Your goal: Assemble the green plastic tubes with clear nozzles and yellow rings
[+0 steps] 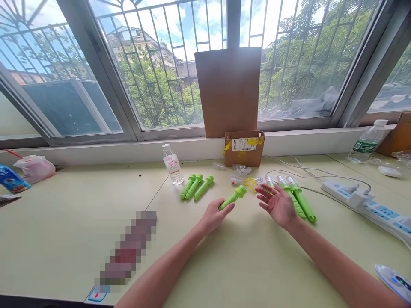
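Observation:
My left hand is closed around a green flashlight-shaped plastic handle, whose ribbed head and yellow ring point away to the upper right. My right hand is open, palm up with fingers apart, holding nothing. Just behind and beside it lie green handles with clear tips, partly covered by the hand. Yellow ring-shaped pieces and small clear plastic parts are scattered beyond both hands. To the left, three green handles without clear tips rest side by side on the table.
A small cardboard box stands by the window ledge, a brown board upright behind it. One water bottle is left of centre, another bottle far right. A power strip with cables lies right. A blurred-out patch covers something left.

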### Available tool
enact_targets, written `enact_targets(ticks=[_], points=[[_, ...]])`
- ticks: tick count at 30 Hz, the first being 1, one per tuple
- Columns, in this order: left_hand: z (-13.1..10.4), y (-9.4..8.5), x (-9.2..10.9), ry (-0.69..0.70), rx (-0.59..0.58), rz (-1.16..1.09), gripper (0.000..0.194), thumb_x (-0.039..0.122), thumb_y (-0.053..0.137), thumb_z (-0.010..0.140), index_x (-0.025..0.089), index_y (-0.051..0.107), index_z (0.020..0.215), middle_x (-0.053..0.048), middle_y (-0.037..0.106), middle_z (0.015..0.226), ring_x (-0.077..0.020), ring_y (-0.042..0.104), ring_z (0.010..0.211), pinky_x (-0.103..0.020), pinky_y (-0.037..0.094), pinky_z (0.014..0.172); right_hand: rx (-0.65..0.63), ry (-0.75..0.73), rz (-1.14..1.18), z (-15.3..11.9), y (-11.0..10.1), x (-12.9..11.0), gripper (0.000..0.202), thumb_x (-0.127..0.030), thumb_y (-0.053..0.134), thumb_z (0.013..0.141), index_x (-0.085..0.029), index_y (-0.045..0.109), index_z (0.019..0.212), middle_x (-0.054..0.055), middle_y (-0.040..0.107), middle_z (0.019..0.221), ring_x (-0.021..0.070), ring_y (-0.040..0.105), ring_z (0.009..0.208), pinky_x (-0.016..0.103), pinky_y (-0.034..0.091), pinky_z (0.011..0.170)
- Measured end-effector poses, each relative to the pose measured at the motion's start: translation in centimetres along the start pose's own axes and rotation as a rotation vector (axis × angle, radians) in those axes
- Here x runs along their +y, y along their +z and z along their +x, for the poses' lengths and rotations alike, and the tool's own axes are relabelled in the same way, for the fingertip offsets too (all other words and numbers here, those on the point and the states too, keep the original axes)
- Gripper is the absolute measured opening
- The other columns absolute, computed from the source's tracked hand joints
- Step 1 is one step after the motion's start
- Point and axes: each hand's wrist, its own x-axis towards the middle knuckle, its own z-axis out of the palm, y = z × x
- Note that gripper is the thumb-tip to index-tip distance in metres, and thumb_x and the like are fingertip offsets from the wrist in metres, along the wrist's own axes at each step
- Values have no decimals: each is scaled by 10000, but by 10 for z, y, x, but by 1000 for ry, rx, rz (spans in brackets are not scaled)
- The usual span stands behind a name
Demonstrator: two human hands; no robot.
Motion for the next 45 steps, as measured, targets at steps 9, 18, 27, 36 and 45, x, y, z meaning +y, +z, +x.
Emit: enact_targets(ticks=[9, 18, 27, 36, 45], points=[[1, 0, 0, 14, 4, 19, 470, 611, 478, 794, 187, 353, 634, 52, 307, 610, -92, 310, 565, -233, 238, 523, 39, -93, 35, 3, 2, 5, 425, -524, 446, 864, -321, 524, 1229, 62, 579, 1280, 257, 595, 1129, 518, 545, 861], [-1, 0, 1, -2, -14, 16, 480, 624, 469, 795, 192, 330, 638, 52, 288, 615, -93, 298, 560, -233, 225, 518, 74, -102, -101, 7, -2, 9, 336, -480, 518, 856, -269, 625, 1095, 82, 654, 1121, 257, 664, 982, 463, 599, 765], [1, 1, -1, 21, -2, 37, 481, 626, 468, 795, 190, 342, 636, 52, 305, 612, -95, 302, 566, -234, 233, 526, 60, -227, -530, 9, 3, 31, 432, -401, 641, 790, -251, 600, 1193, 79, 663, 1047, 212, 689, 792, 316, 606, 540], [-1, 1, 1, 26, -9, 35, 467, 605, 475, 804, 189, 338, 642, 52, 306, 617, -95, 303, 571, -235, 235, 534, 65, -752, -1261, 28, -9, 35, 426, -262, 553, 804, -188, 581, 1223, 125, 544, 1309, 312, 440, 1261, 538, 366, 1044], [0, 2, -2, 26, -15, 59, 470, 601, 469, 819, 186, 330, 646, 54, 291, 624, -93, 294, 581, -233, 230, 537, -34, -834, -1493, 24, -7, 42, 416, -228, 485, 829, -201, 570, 1236, 87, 618, 1234, 304, 478, 1223, 520, 357, 1029]])
